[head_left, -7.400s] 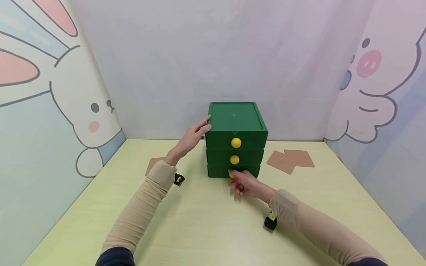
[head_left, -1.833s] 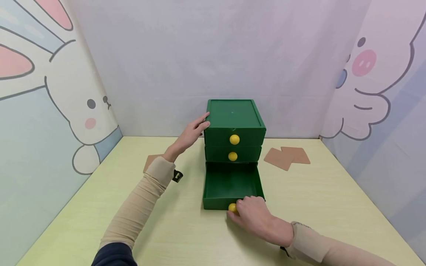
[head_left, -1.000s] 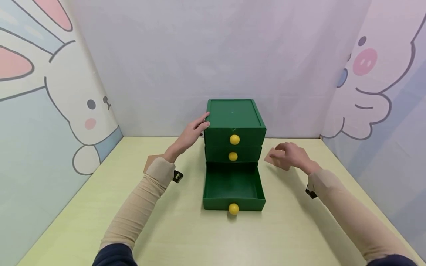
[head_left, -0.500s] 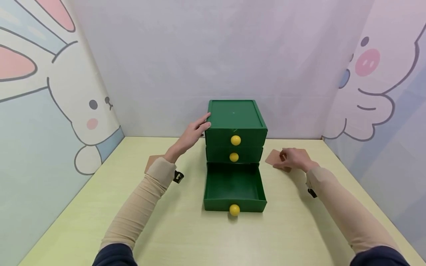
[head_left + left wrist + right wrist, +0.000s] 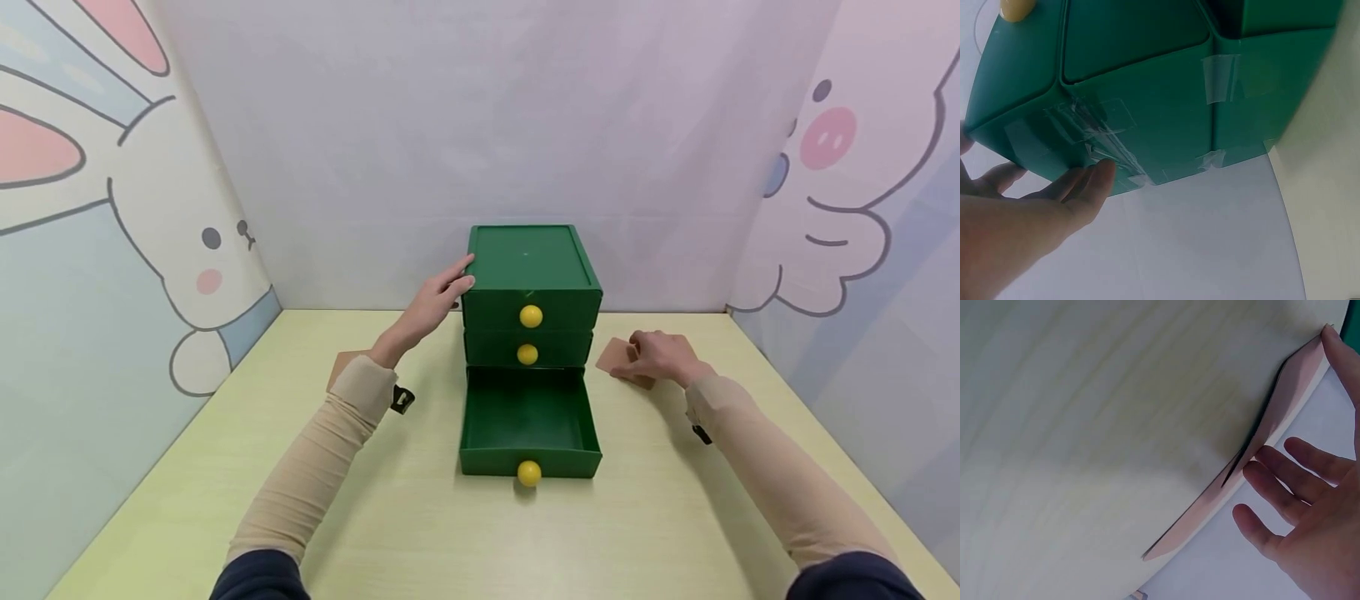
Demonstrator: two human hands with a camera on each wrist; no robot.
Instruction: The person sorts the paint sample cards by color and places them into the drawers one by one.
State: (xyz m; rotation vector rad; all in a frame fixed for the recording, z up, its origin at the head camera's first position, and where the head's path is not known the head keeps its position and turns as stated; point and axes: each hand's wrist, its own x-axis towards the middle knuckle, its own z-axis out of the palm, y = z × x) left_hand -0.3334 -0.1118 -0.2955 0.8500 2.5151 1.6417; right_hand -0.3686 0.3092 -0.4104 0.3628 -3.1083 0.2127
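My left hand (image 5: 427,310) rests against the upper left side of a green drawer cabinet (image 5: 532,258), its fingers extended. In the left wrist view, the fingers (image 5: 1094,184) touch the taped side wall. The bottom drawer (image 5: 528,412) is pulled out, with nothing seen inside. My right hand (image 5: 663,357) is over two overlapping flat brown cards at the cabinet's right. Thumb and fingers span the left brown card (image 5: 615,354) at its edges. In the right wrist view, this card is slightly bowed, with a dark gap under one edge. The second card (image 5: 1179,528) lies partly beneath my fingers.
Another brown card (image 5: 345,362) lies on the table (image 5: 517,542), partly covered by my left wrist. The upper two drawers are closed, each with a yellow knob (image 5: 531,317). A pale wall (image 5: 375,167) stands behind the cabinet.
The bottom drawer has been pulled out by my right hand, which then let go of its knob and moved right to the brown cards. My left hand has stayed at the cabinet.
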